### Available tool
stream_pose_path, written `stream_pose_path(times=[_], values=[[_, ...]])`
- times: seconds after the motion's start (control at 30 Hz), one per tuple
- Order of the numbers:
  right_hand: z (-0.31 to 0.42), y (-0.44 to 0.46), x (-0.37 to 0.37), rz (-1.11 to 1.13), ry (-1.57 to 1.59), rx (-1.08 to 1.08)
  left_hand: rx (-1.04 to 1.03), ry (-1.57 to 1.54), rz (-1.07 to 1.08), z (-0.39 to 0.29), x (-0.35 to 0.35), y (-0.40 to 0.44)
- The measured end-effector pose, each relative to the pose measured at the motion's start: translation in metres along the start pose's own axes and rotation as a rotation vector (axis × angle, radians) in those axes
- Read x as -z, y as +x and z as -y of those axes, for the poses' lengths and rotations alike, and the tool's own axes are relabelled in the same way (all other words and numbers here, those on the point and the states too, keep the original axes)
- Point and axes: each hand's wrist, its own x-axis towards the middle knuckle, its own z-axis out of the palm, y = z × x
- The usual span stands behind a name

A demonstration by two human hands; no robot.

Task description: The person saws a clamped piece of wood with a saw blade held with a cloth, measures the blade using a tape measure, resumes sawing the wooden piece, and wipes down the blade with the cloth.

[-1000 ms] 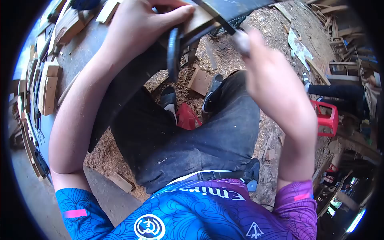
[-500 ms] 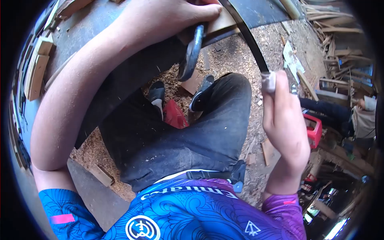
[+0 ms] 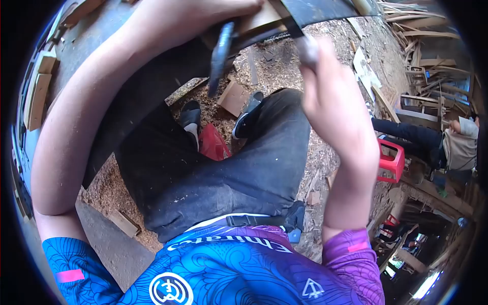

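Observation:
My right hand is closed round the pale handle of a long, flat, dark file. The file lies across the end of a light piece of wood at the bench edge, and its far end runs out of view at the top. At the upper edge, my left hand rests by that wood; its fingers are mostly cut off. Just below it, a blue metal clamp hangs at the bench edge, beside the wood.
Wood shavings and offcuts cover the floor round my feet. A red plastic bag lies between them. On the right are a red stool, another person and stacked timber. Wood blocks lie at left.
My right hand has pushed the file forward and left, so its handle is now close to the wood. The view has shifted slightly; my left hand stays by the wood.

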Motion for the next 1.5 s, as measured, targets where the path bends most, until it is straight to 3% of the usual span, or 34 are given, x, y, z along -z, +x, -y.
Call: stream_pose_path(times=[0.13, 0.23, 0.27, 0.37, 0.4, 0.43, 0.53, 0.57, 0.63, 0.67, 0.7, 0.73, 0.8, 0.9, 0.93, 0.97, 1.03, 1.1, 1.17, 1.23, 1.33, 1.37, 1.43, 1.5], values=[[0.001, 0.002, -0.014, -0.061, 0.099, 0.046, 0.051, -0.163, 0.048, 0.011, 0.006, 0.004], [0.002, -0.039, -0.008, -0.043, 0.058, -0.056, 0.000, -0.078, 0.116, 0.007, 0.011, 0.005], [0.003, -0.039, -0.006, -0.045, -0.004, -0.016, -0.061, 0.047, 0.026, -0.004, 0.008, -0.002], [0.005, 0.013, -0.015, -0.087, 0.022, 0.109, 0.108, -0.085, 0.043, -0.007, 0.008, 0.001], [0.007, 0.021, -0.017, -0.110, -0.056, 0.083, 0.052, -0.040, -0.023, -0.006, -0.004, -0.001], [0.006, 0.023, -0.015, -0.129, -0.052, 0.088, -0.002, -0.178, 0.058, 0.000, 0.005, 0.007], [0.002, -0.008, -0.012, -0.061, 0.016, 0.020, -0.042, -0.053, -0.001, 0.006, 0.002, -0.001], [-0.002, -0.023, -0.011, -0.060, 0.001, 0.036, 0.076, -0.084, 0.114, 0.010, 0.007, 0.003], [-0.008, -0.039, -0.010, -0.111, -0.016, 0.159, -0.022, 0.060, 0.057, -0.009, 0.013, -0.004], [-0.008, -0.034, -0.008, -0.081, -0.038, 0.114, 0.132, -0.180, 0.075, 0.014, 0.001, 0.005], [-0.003, -0.030, -0.004, -0.060, -0.050, 0.049, 0.046, -0.218, -0.050, -0.003, 0.007, -0.008], [-0.002, -0.008, -0.004, -0.038, -0.093, 0.132, 0.048, -0.227, -0.032, 0.000, 0.006, -0.006], [0.004, 0.012, -0.004, -0.015, -0.053, 0.033, -0.009, -0.116, 0.069, 0.008, 0.005, 0.006], [0.007, -0.007, 0.017, 0.068, -0.117, 0.000, -0.070, 0.004, 0.049, 0.004, 0.007, 0.002], [0.007, -0.022, 0.028, 0.103, -0.170, 0.036, 0.049, -0.032, 0.042, -0.002, 0.008, 0.000], [0.014, -0.042, 0.040, 0.129, -0.183, -0.036, -0.013, 0.018, 0.066, -0.005, 0.012, -0.002], [0.028, -0.055, 0.049, 0.201, -0.158, -0.286, 0.189, -0.142, 0.057, -0.001, 0.006, 0.006], [0.027, -0.036, 0.036, 0.171, -0.135, -0.263, 0.209, -0.080, 0.086, -0.009, 0.012, 0.005], [0.020, 0.006, 0.018, 0.105, -0.192, -0.052, -0.019, 0.007, 0.024, -0.005, 0.008, -0.006], [0.012, 0.009, 0.013, 0.081, -0.140, -0.021, 0.090, -0.108, 0.063, -0.003, 0.012, 0.003], [0.008, -0.027, 0.017, 0.077, -0.075, -0.036, 0.078, -0.010, 0.062, -0.011, 0.009, -0.005], [0.008, -0.043, 0.021, 0.079, -0.067, -0.080, 0.428, -0.088, 0.153, -0.027, 0.017, 0.012], [0.004, -0.039, 0.013, 0.043, -0.012, -0.069, 0.083, -0.161, -0.056, -0.004, -0.001, 0.002], [0.001, -0.004, 0.008, 0.023, -0.121, 0.094, 0.263, -0.154, 0.166, -0.015, 0.016, 0.005]])
